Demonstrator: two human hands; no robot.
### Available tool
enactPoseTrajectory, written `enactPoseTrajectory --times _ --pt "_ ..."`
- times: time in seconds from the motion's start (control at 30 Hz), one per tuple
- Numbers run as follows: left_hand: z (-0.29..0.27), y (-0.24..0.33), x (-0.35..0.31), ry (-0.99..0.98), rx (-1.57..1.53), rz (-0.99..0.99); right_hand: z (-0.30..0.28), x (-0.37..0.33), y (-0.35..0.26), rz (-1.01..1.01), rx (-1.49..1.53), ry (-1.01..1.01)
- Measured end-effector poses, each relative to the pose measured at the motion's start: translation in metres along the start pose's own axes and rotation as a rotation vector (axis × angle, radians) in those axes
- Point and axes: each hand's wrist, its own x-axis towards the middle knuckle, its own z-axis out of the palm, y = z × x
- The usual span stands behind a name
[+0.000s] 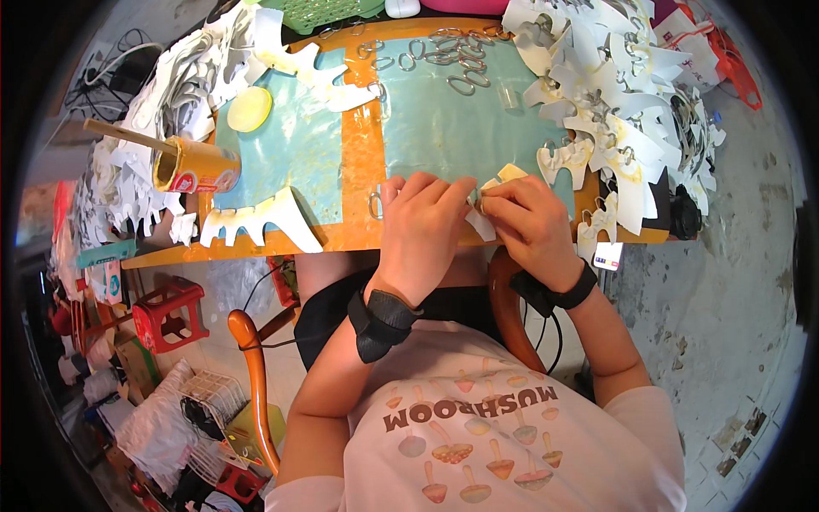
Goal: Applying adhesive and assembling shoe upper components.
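Table (358,235), orange-edged with two teal mats, fills the upper centre; its far corners lie buried under stock. White paper cutouts (623,94) are heaped at the right end, overlapping so that single shapes are hard to separate, and a second heap at the left runs out of view. Metal rings (456,51) lie scattered along the far edge. Yellow can (198,166) lies on its side at the left with a wooden stick in its mouth. Left hand (422,226) and right hand (529,222) meet at the near table edge, fingers pinched together on a small paper piece (488,224). Most of that piece is covered by the fingers; its outline cannot be made out.
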Motion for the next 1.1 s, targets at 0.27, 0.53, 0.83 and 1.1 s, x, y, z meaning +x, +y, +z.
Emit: enactPoseTrajectory --times 0.27,0.53,0.83,1.1 --pt "-0.003 -0.002 0.000 -0.038 0.139 0.132 0.002 -0.005 0.003 -0.029 0.012 0.037" --pt "0.005 0.002 -0.011 0.102 0.155 0.168 -0.004 0.005 -0.011 0.130 0.026 -0.036" --pt "-0.015 0.007 -0.004 -0.054 -0.052 0.031 0.001 -0.007 0.003 -0.022 0.010 0.012" --pt "-0.008 -0.008 -0.001 -0.100 0.089 0.222 0.001 -0.009 0.002 -0.027 0.017 0.020"
